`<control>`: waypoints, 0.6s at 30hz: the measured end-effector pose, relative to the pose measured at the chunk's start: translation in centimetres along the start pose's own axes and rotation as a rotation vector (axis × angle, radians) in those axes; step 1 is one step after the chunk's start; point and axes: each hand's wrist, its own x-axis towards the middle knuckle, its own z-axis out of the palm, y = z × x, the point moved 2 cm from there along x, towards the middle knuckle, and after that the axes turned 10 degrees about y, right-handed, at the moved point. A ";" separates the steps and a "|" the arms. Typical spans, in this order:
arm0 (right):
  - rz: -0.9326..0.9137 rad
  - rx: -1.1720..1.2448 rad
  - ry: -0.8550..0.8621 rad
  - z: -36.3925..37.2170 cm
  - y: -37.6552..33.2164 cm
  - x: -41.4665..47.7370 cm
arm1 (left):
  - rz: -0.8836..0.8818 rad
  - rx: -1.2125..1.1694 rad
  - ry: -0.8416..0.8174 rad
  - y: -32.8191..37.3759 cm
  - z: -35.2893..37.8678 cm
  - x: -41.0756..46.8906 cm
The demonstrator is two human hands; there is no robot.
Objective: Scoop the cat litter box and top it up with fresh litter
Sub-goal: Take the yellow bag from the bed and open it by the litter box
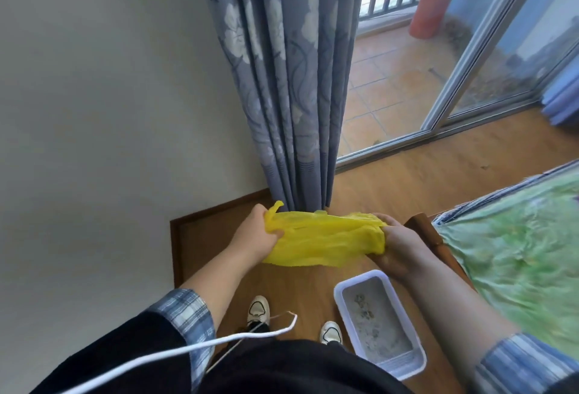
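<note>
A yellow plastic bag point(326, 241) is stretched flat between my two hands at waist height. My left hand point(255, 237) grips its left end by a handle loop. My right hand point(399, 245) grips its right end. Below on the wooden floor stands a white rectangular litter box point(340, 292) holding grey litter with a few darker clumps near its far end. No scoop or litter sack is visible.
A blue flowered curtain point(282, 80) hangs straight ahead beside a white wall. An open sliding door point(463, 74) leads to a tiled balcony. A bed with a green cover point(517, 243) is on the right. My shoes point(258, 309) stand left of the box; a white cord crosses below.
</note>
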 end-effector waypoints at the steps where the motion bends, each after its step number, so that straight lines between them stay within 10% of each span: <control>1: 0.019 0.046 -0.033 0.3 -0.1 0.0 | 0.002 -0.010 0.012 -0.2 0.1 0.6; 8: 0.048 -0.010 -0.339 2.2 0.7 -2.4 | -0.257 -0.392 -0.014 -0.3 -0.4 6.5; 13: -0.462 -1.078 0.221 4.4 2.3 -0.3 | -0.480 -0.749 -0.243 0.8 -0.6 11.2; 18: -0.510 -0.823 0.562 5.8 3.9 0.1 | -0.363 -0.783 -0.500 2.6 -1.3 12.1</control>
